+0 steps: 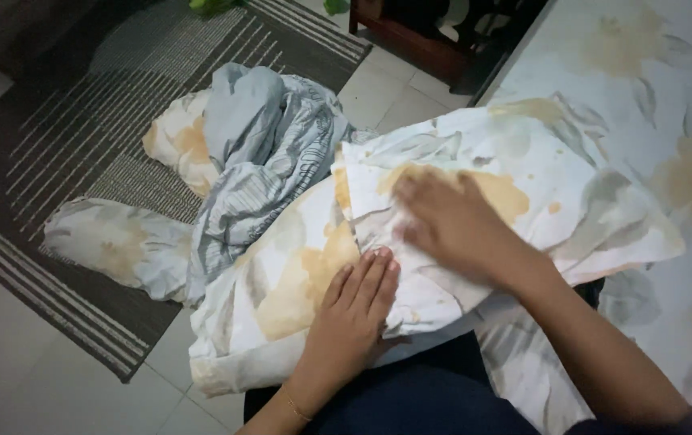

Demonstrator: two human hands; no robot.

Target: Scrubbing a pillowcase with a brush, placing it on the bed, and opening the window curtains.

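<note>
The right hand (450, 221) is blurry — its fingers smear together, so you cannot count them well. Both arms run off the bottom edge. The left hand (354, 310) covers part of the flowery sheet (523, 177). The grey striped cloth (257, 161) hides some of that sheet too. The dark wooden furniture (426, 40) and green leaves (213, 6) are cut off at the top — too little shows.

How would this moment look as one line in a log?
left hand: flat on folded floral cloth | right hand: pressing same cloth, blurred | grey striped sheet: heaped on rug
</note>
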